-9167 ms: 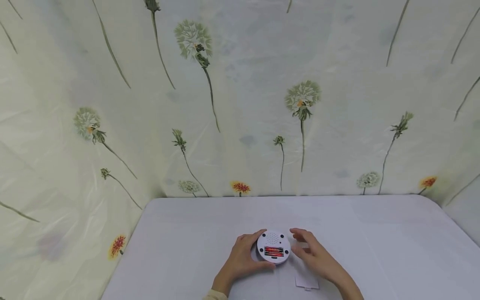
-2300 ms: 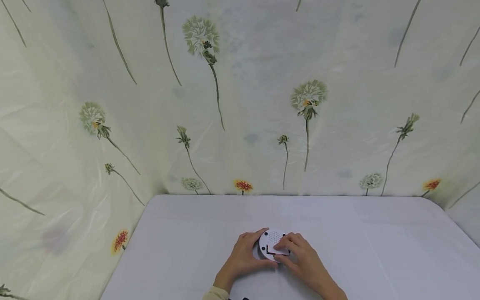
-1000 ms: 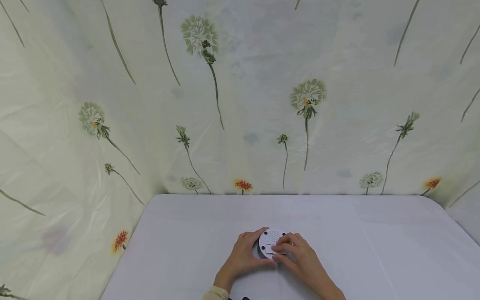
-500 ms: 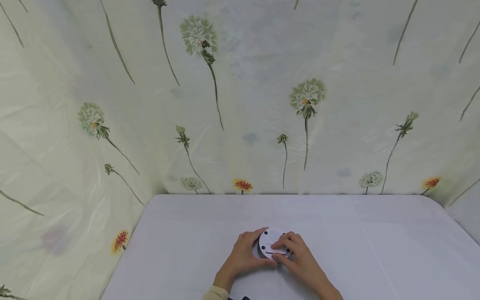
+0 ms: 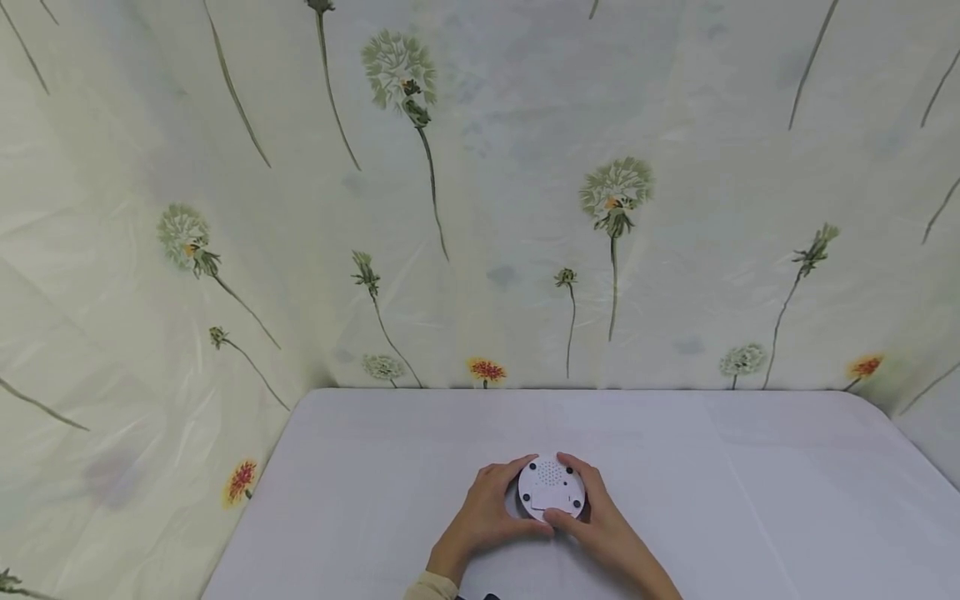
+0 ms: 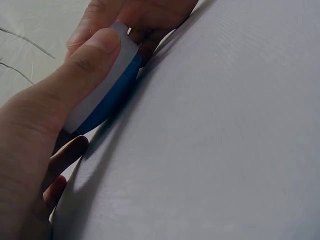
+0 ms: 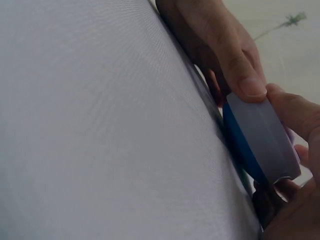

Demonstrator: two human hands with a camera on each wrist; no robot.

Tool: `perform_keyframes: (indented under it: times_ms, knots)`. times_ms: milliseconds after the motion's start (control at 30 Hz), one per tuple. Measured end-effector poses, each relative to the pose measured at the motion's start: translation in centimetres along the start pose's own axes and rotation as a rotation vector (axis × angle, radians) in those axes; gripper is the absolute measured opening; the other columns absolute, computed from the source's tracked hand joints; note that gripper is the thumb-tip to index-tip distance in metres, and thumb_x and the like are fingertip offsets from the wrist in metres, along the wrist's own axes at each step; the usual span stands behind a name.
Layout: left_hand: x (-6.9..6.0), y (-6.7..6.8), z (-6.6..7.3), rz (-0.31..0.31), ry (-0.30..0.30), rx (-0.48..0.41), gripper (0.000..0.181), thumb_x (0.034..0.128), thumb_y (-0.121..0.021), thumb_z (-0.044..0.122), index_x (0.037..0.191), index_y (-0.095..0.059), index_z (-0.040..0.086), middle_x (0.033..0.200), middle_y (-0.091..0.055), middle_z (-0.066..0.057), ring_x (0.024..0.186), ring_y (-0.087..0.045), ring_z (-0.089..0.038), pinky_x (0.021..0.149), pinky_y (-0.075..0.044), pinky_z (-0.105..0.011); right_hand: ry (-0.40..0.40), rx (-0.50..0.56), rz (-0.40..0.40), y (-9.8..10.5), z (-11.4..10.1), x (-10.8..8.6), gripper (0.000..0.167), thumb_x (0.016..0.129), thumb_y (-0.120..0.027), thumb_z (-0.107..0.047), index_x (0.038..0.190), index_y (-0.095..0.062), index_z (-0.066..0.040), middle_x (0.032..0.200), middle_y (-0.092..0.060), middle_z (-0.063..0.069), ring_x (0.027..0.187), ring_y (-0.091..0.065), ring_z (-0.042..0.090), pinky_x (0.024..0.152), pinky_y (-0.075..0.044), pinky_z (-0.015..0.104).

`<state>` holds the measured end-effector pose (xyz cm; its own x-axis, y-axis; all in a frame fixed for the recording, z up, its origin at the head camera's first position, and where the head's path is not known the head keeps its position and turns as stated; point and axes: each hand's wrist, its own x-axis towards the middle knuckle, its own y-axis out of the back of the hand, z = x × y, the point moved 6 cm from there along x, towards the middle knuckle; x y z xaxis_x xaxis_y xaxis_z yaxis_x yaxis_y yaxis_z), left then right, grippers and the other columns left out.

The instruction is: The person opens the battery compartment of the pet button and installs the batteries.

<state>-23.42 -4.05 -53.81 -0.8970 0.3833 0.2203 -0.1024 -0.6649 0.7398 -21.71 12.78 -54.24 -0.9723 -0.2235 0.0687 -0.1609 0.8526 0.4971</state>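
Observation:
A round device point(image 5: 550, 473) lies with its white underside up, showing a patch of small speaker holes and several black feet. Its lower body is blue in the left wrist view. The white battery cover point(image 5: 547, 498) lies over the compartment, a thin dark line along its left edge; I see no batteries. My left hand point(image 5: 487, 510) grips the device's left side, thumb on the near rim and fingers round the far side. My right hand point(image 5: 606, 521) holds the right side, its thumb at the cover's near edge and a finger at the far rim.
The device is on a white-covered table point(image 5: 375, 467) near its front. Behind and to the left hangs a curtain point(image 5: 495, 208) printed with dandelions. A small dark object point(image 5: 491, 597) peeks in at the bottom edge of the head view.
The right fingers have left the cover and moved out to the device's right rim. The cover, tilted and held moments ago, now lies over the batteries. The left hand keeps its grip.

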Motion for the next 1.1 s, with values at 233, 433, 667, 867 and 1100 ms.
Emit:
perform_keyframes:
  times_ms: [233, 433, 667, 867, 1100]
  knots:
    - [-0.03, 0.14, 0.06, 0.016, 0.006, -0.002, 0.092, 0.06, -0.076, 0.066, 0.14, -0.042, 0.034, 0.136, -0.053, 0.016, 0.116, -0.051, -0.011, 0.102, -0.036, -0.038, -0.012, 0.01, -0.003, 0.02, -0.02, -0.12, 0.088, 0.079, -0.072, -0.045, 0.148, -0.019, -0.034, 0.151, -0.031, 0.001, 0.135, -0.034, 0.019, 0.105, -0.027, 0.019]
    - [0.04, 0.02, -0.04, 0.021, 0.002, 0.005, 0.092, 0.0596, -0.076, 0.066, 0.14, -0.042, 0.034, 0.135, -0.053, 0.016, 0.115, -0.051, -0.01, 0.102, -0.036, -0.037, -0.067, -0.026, -0.021, -0.06, 0.15, -0.02, 0.088, 0.078, -0.072, -0.048, 0.148, -0.021, -0.03, 0.148, -0.033, 0.002, 0.133, -0.037, 0.02, 0.107, -0.03, 0.046]
    - [0.05, -0.14, -0.14, 0.017, 0.018, 0.004, 0.092, 0.06, -0.074, 0.069, 0.139, -0.042, 0.035, 0.135, -0.053, 0.017, 0.115, -0.051, -0.01, 0.102, -0.037, -0.038, -0.084, -0.056, -0.052, -0.01, 0.04, 0.07, 0.083, 0.082, -0.069, -0.045, 0.148, -0.024, -0.026, 0.145, -0.035, 0.008, 0.129, -0.039, 0.025, 0.104, -0.031, 0.052]
    - [0.04, -0.13, -0.04, 0.007, 0.036, 0.005, 0.091, 0.0606, -0.073, 0.07, 0.139, -0.042, 0.035, 0.134, -0.054, 0.015, 0.116, -0.051, -0.011, 0.102, -0.037, -0.039, -0.064, -0.06, -0.054, -0.06, -0.33, 0.26, 0.083, 0.084, -0.067, -0.044, 0.15, -0.023, -0.021, 0.141, -0.037, 0.008, 0.123, -0.04, 0.022, 0.101, -0.034, 0.047]
    - [0.09, -0.18, -0.11, 0.007, 0.03, 0.016, 0.092, 0.0605, -0.073, 0.069, 0.139, -0.042, 0.034, 0.134, -0.054, 0.014, 0.116, -0.052, -0.01, 0.103, -0.036, -0.039, -0.043, -0.051, -0.05, -0.24, -0.76, 0.14, 0.079, 0.085, -0.066, -0.041, 0.149, -0.024, -0.02, 0.141, -0.035, 0.009, 0.124, -0.039, 0.023, 0.1, -0.034, 0.047]
